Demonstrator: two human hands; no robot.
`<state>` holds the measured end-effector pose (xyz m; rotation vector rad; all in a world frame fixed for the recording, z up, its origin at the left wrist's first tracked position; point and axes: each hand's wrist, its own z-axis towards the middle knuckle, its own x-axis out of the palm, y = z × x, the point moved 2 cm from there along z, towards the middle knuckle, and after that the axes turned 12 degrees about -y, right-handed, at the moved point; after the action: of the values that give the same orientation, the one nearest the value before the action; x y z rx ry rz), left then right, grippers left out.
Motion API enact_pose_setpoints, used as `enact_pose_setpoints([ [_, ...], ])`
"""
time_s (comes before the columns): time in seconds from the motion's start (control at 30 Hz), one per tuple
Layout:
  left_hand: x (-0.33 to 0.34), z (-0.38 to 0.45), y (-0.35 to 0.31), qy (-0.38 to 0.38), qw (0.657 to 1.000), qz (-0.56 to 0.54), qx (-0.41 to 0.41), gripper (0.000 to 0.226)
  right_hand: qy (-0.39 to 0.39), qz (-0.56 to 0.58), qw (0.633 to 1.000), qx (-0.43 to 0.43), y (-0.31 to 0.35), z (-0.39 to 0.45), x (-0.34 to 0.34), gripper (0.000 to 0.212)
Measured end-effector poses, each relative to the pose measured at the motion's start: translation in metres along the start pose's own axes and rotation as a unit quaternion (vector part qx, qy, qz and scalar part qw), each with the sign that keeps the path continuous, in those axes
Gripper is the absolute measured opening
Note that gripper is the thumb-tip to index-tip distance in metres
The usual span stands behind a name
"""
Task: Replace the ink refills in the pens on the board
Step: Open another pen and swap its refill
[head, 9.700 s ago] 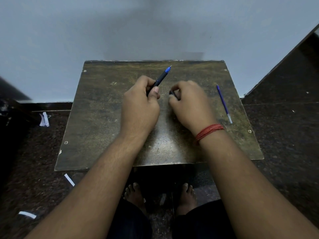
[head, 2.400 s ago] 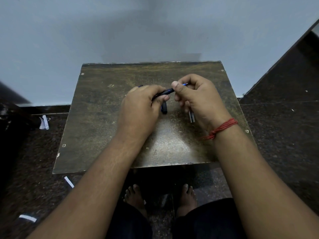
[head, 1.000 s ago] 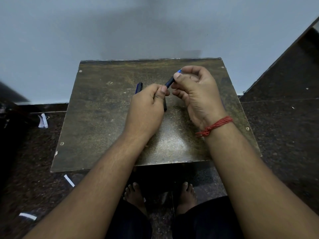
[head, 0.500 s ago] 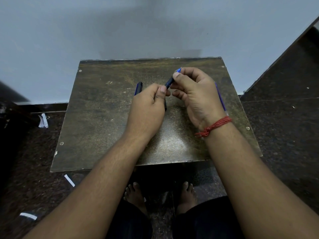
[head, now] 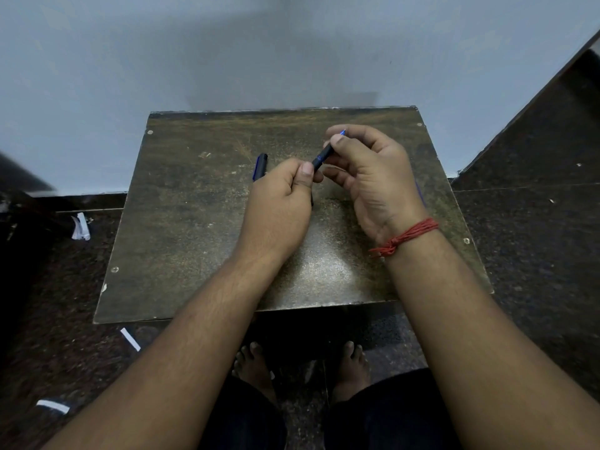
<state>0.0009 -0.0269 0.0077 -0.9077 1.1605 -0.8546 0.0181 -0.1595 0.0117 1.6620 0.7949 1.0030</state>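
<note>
A plain room, likely a home: dark stone floor (head: pixel 535 254) under bare feet (head: pixel 253 368) (paper scraps (head: pixel 81 226) left of the hands), blank wall (head: pixel 227 53) beyond them.

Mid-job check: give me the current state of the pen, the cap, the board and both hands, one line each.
pen: held above the board, pinched at both ends, blue tip pointing away.
left hand: grips the pen's near end.
right hand: pinches the pen's tip end.
pen cap: lying on the board, partly hidden by the left hand.
board: flat, worn surface.
</note>
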Motion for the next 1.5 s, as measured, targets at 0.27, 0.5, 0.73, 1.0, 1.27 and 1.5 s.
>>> enact_pose_setpoints([
  [0.27,-0.0006,0.0009,0.0008,0.000,1.000,-0.001,-0.004,0.029,-0.018,0.004,1.000,-0.002,-0.0018,0.0018,0.0000,0.014],
  [0.5,-0.0005,0.0006,0.0006,0.005,1.000,0.001,-0.004,0.030,0.000,-0.013,1.000,-0.001,-0.0027,0.0017,-0.0010,0.011],
  [0.73,-0.0004,0.0001,0.0004,0.006,1.000,-0.001,0.003,0.029,0.004,-0.024,1.000,0.010,-0.0019,0.0003,-0.0008,0.003],
  [1.0,0.0006,0.0003,0.0002,0.026,1.000,0.007,0.015,0.021,-0.002,-0.018,1.000,0.001,-0.0008,0.0012,-0.0027,0.019],
  [1.27,0.0006,-0.0003,-0.0001,0.022,1.000,0.000,0.016,0.020,-0.014,0.014,1.000,0.017,0.0021,-0.0010,-0.0009,0.023],
  [1.5,0.0011,0.0006,0.0009,0.016,1.000,0.001,0.019,0.021,-0.013,-0.031,0.999,-0.007,-0.0006,-0.0006,0.0008,0.008],
])
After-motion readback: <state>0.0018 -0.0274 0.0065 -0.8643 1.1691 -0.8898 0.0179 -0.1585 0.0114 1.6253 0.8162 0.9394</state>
